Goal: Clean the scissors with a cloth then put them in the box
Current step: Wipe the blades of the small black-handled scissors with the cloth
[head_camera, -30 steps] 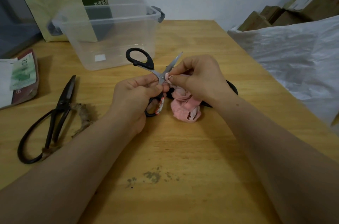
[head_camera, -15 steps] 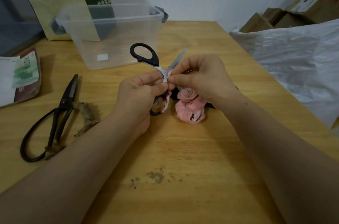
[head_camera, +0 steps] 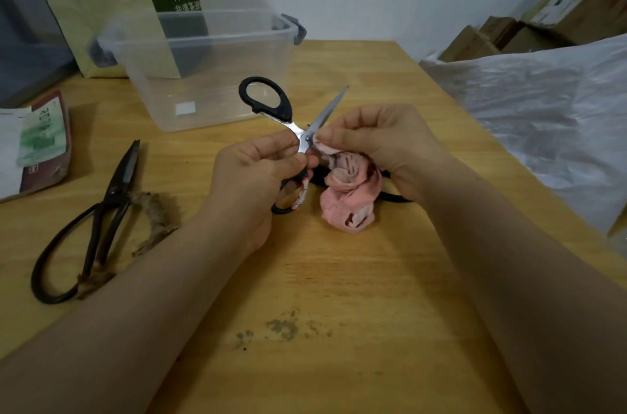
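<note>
Half done at most, I'd say: L hand (head_camera: 254,176) grips scissors (head_camera: 291,124) over middle of desk (head_camera: 339,278), blades apart; R hand (head_camera: 380,138) pinches cloth (head_camera: 349,189) on blade nr pivot. Box (head_camera: 220,88) by far edge, no scissors in it; boxing left.

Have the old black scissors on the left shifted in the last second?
No. The old black scissors lie where they did, their tip just as close to the clear box's front left corner.

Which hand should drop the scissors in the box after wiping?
Left, likely: the left hand grips the scissors and the box stands left of centre; the right hand pinches the cloth.
</note>
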`<control>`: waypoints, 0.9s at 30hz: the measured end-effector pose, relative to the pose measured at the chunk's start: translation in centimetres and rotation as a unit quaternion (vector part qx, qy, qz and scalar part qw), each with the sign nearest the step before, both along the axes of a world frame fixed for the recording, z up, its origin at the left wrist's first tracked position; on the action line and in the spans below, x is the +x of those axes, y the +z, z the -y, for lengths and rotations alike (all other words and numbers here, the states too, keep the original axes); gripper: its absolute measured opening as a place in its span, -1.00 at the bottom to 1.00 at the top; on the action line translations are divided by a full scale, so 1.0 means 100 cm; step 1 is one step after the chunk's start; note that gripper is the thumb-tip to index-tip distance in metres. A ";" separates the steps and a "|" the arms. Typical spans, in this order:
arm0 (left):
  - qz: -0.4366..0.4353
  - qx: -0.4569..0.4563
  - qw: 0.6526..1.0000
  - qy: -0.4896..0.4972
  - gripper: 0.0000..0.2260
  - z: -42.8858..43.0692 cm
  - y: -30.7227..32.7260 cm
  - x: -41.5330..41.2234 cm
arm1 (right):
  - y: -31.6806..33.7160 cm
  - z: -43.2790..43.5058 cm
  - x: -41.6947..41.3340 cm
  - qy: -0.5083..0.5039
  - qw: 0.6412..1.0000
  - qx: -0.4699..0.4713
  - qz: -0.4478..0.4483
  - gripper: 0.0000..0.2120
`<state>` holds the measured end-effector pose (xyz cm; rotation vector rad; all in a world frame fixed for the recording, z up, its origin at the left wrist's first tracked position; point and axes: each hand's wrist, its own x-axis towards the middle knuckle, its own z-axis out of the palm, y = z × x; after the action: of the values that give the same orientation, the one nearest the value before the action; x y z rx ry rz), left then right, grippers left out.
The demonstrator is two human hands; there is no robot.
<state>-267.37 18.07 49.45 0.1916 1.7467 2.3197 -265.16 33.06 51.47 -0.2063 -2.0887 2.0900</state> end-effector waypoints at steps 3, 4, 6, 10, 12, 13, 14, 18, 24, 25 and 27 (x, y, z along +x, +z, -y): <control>0.001 -0.001 1.000 -0.001 -0.80 -0.001 0.002 0.001 | 0.000 -0.002 0.000 0.011 0.999 -0.031 0.012 -0.86; 0.001 -0.001 1.000 0.000 -0.79 0.000 0.002 0.001 | 0.000 -0.003 0.000 0.012 1.000 -0.023 0.012 -0.86; 0.005 0.004 1.000 0.001 -0.79 0.000 0.003 0.001 | 0.001 -0.002 0.000 0.021 1.000 -0.009 0.005 -0.86; 0.014 0.023 1.000 0.002 -0.84 -0.001 0.003 -0.001 | -0.001 0.000 -0.002 0.031 0.999 0.023 0.009 -0.84; 0.009 0.019 1.000 0.001 -0.85 -0.001 0.003 -0.001 | -0.003 0.000 -0.004 0.012 0.994 0.111 0.011 -0.82; 0.006 0.017 1.000 0.000 -0.85 0.000 0.003 0.000 | -0.003 0.001 -0.005 0.008 0.991 0.137 0.011 -0.83; 0.005 0.015 1.000 0.001 -0.84 0.000 0.003 0.000 | -0.002 0.002 -0.005 0.013 0.990 0.143 0.013 -0.84; 0.014 0.019 1.000 0.014 -0.83 0.000 0.005 0.000 | -0.002 0.000 -0.004 0.026 0.990 0.140 0.024 -0.87; -0.015 0.013 1.000 0.018 -0.83 0.007 0.006 -0.006 | -0.002 -0.005 -0.003 -0.016 0.967 0.255 0.003 -0.93; -0.018 0.012 1.000 0.022 -0.82 0.007 0.005 -0.006 | -0.004 -0.004 -0.004 -0.018 0.964 0.265 -0.003 -0.92; -0.025 0.004 0.999 0.020 -0.85 0.006 0.005 -0.004 | -0.005 -0.001 -0.007 -0.014 0.962 0.271 -0.017 -0.93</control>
<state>-267.81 17.51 49.94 0.2195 1.7806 2.3686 -265.84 33.15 50.93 -0.1175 -2.5150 1.4141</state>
